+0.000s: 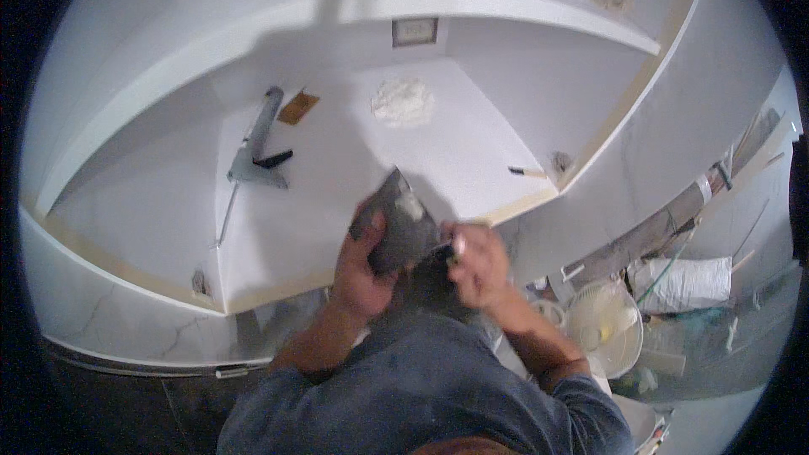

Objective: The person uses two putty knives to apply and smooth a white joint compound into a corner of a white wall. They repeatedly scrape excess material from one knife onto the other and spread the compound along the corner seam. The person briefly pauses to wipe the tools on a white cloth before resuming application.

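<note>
My left hand (361, 261) is wrapped round a dark grey, angular flat piece (394, 227) with a pale smear near its top; I cannot tell its exact kind. The fingers of my right hand (479, 263) are closed at the right edge of that piece, around a small thing too blurred to make out. Both hands are in front of my chest, above the near edge of a white recessed shelf (320, 236). Deeper in the recess lies a heap of whitish powder or paste (403, 103).
A grey caulking gun (259, 139) lies at the left, beside a brown flat piece (298, 107). A small dark-and-light tool (527, 172) rests near the right corner. A white shelf edge (506, 4) crosses above. A round pale fan (605, 329) stands among clutter at lower right.
</note>
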A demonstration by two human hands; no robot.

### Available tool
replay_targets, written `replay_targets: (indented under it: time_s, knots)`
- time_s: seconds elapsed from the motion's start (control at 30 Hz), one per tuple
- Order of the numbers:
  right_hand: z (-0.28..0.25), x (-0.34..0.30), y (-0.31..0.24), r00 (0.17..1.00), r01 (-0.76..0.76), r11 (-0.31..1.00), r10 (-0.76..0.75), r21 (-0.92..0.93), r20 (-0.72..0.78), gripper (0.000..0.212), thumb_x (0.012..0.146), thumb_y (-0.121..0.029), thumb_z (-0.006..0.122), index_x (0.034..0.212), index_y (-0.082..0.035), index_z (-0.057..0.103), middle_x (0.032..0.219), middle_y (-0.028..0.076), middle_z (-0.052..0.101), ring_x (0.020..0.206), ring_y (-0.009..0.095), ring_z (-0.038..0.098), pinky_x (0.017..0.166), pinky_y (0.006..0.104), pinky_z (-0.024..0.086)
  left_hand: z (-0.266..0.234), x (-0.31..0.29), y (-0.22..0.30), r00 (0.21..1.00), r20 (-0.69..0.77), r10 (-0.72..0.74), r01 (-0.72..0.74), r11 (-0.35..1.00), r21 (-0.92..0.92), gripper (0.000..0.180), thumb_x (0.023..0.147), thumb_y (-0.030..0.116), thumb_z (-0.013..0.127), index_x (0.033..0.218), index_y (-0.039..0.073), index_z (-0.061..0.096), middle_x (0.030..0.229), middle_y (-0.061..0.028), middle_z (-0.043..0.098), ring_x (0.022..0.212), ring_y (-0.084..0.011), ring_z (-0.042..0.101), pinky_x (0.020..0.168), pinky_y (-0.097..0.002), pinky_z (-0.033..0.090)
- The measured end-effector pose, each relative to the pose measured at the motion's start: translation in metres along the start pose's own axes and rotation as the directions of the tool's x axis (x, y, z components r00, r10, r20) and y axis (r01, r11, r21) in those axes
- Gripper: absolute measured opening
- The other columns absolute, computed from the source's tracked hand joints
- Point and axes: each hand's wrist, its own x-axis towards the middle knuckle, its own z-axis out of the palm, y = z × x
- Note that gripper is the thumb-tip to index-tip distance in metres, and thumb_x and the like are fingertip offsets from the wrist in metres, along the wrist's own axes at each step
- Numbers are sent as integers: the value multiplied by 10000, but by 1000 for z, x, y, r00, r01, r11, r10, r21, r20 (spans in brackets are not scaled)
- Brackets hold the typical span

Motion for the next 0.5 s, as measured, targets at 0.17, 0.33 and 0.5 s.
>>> replay_targets:
  time_s: [0.17,0.33,0.5]
  knots:
    - [1,16,19,945,-191,980,199,-57,259,441,935,-160,694,1366,-101,621,1253,190,651,1105,360,654,936,448,528,0,-26,4,990,136,33,-51,990,132,577,1005,360,641,1487,85,483,1472,-130,549,1375,-250,521,1140,-448,438]
    - [-9,20,18,447,-446,32,874,895,192,474,1031,-382,616,1401,-95,542,1207,142,670,1076,305,673,916,470,564,-26,-25,2,968,186,168,-221,922,317,615,978,411,679,1469,90,495,1411,-179,573,1314,-330,568,1070,-476,477]
    - [-8,-14,29,452,-816,56,680,575,577,380,985,-326,691,1244,-59,613,1141,40,661,989,179,636,838,350,554,-58,-27,-20,783,550,290,-621,409,669,830,855,487,776,1487,23,505,1356,-214,613,1207,-362,621,1027,-437,488]
